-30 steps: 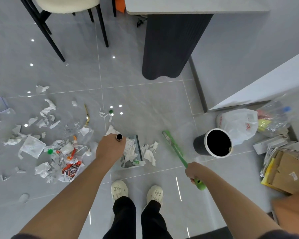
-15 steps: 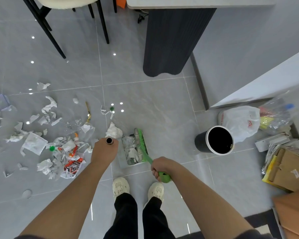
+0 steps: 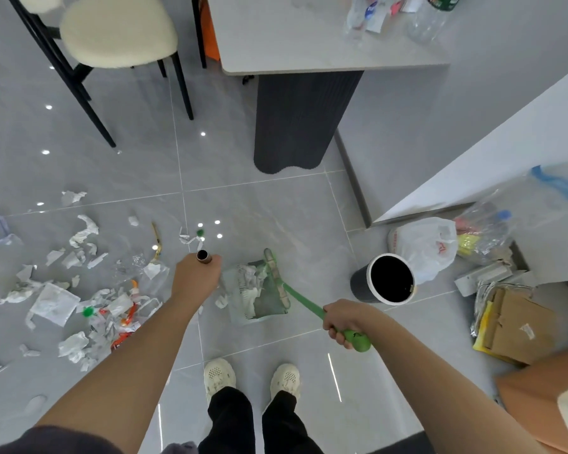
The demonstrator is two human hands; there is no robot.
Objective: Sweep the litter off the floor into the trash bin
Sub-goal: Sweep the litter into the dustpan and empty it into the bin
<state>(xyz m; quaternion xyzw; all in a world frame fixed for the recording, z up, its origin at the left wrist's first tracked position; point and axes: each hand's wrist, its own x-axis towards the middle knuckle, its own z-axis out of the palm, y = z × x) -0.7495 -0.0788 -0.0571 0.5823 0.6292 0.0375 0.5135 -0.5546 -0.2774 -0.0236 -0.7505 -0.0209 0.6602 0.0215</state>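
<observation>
My left hand (image 3: 195, 276) grips the upright handle of a pale green dustpan (image 3: 259, 309), whose tube end (image 3: 203, 256) shows above my fist. White paper scraps lie in the pan. My right hand (image 3: 341, 317) grips the handle of a green broom (image 3: 300, 298); its head lies across the pan's right side. A black trash bin (image 3: 389, 278) with a white rim stands open on the floor to the right of the pan. Torn paper and wrappers (image 3: 79, 306) are scattered over the grey tiles to the left.
A chair (image 3: 118, 37) with black legs stands at the back left. A table (image 3: 292, 44) on a dark pedestal is behind the pan. Plastic bags (image 3: 423, 244), a cardboard box (image 3: 512, 326) and a white counter crowd the right side. My shoes (image 3: 253, 378) are just below the pan.
The broom swept in from the right onto the dustpan, pushing paper scraps into it. My right hand has since pulled back to the right. The view has tilted up.
</observation>
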